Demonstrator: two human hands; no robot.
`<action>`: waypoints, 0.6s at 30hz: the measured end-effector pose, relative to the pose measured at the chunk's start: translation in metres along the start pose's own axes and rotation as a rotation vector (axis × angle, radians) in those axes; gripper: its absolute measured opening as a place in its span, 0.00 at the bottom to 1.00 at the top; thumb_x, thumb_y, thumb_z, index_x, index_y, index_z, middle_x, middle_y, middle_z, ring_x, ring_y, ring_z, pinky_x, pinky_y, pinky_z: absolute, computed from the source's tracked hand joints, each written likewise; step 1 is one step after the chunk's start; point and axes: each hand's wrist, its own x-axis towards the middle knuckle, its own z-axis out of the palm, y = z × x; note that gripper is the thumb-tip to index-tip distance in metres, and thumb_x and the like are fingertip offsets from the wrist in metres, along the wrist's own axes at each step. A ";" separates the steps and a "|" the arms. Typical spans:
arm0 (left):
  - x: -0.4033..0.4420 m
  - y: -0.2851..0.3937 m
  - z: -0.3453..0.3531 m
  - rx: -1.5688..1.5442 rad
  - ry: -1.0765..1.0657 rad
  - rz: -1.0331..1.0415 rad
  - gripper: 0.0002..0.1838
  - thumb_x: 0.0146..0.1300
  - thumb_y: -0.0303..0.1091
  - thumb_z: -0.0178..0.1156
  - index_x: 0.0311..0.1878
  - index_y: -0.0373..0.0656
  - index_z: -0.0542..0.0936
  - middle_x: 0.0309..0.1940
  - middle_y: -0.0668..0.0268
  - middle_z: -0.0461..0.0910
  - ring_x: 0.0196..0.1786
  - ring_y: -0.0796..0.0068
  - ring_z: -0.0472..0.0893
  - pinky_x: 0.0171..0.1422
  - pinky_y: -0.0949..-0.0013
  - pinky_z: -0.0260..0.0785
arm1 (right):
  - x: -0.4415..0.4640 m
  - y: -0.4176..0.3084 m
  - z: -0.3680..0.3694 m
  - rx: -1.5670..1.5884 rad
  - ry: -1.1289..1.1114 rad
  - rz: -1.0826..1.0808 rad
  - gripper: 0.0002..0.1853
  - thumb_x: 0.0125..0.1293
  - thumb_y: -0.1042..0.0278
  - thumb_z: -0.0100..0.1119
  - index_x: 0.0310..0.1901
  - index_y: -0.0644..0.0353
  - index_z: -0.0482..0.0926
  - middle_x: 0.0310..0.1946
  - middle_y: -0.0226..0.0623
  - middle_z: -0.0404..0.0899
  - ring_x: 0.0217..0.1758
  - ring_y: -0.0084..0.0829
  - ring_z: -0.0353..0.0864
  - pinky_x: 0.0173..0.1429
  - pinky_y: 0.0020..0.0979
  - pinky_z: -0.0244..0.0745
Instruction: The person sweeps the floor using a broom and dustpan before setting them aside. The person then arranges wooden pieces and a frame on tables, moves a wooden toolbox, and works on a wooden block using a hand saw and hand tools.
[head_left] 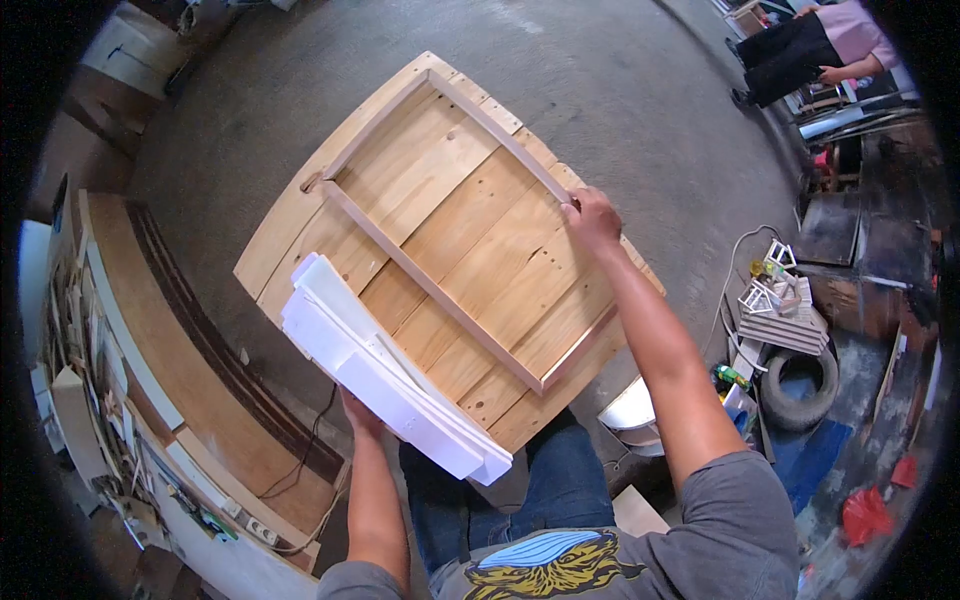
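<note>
A rectangular frame of thin wooden strips [436,290] lies on a tabletop of pale planks [275,250]. My right hand [593,218] is closed on the frame's right-hand strip, fingers curled over its edge. Along the near left side of the tabletop rests a stack of white boards [385,390], several layers with curved edges. My left hand [362,415] reaches up beneath the stack's outer edge. Its fingers are hidden, so I cannot tell whether it grips the boards or the tabletop.
Wood scraps [105,440] and a long curved panel [160,300] line the left. On the right are a tyre [800,388], a stack of slatted pieces [785,325], and a green bottle [732,376]. Another person [815,50] stands at the far right on the concrete floor [560,70].
</note>
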 end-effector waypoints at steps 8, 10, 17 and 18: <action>0.004 -0.003 -0.006 -0.111 -0.067 -0.025 0.37 0.76 0.64 0.44 0.74 0.45 0.68 0.66 0.62 0.76 0.66 0.58 0.76 0.71 0.56 0.69 | 0.003 0.011 0.004 0.048 0.011 -0.079 0.16 0.65 0.58 0.63 0.50 0.56 0.83 0.46 0.40 0.81 0.55 0.43 0.80 0.58 0.44 0.76; 0.006 -0.005 -0.010 -0.031 -0.002 -0.002 0.38 0.74 0.66 0.47 0.74 0.45 0.68 0.67 0.62 0.75 0.67 0.58 0.75 0.71 0.56 0.69 | 0.002 0.009 0.006 0.030 0.047 -0.118 0.16 0.64 0.57 0.66 0.48 0.57 0.84 0.44 0.40 0.83 0.52 0.43 0.81 0.56 0.44 0.76; 0.007 -0.006 -0.023 -0.138 -0.030 -0.072 0.39 0.71 0.66 0.51 0.75 0.48 0.67 0.69 0.62 0.74 0.69 0.57 0.74 0.72 0.54 0.69 | 0.037 0.049 0.013 0.124 0.028 0.070 0.26 0.70 0.44 0.59 0.59 0.57 0.81 0.55 0.46 0.82 0.62 0.46 0.78 0.65 0.44 0.73; 0.008 -0.007 -0.025 -0.161 -0.047 -0.081 0.39 0.71 0.66 0.51 0.75 0.48 0.67 0.69 0.62 0.74 0.69 0.57 0.74 0.71 0.54 0.69 | 0.044 0.052 0.018 0.199 -0.030 0.152 0.28 0.71 0.42 0.57 0.60 0.57 0.81 0.57 0.46 0.82 0.64 0.45 0.78 0.66 0.43 0.72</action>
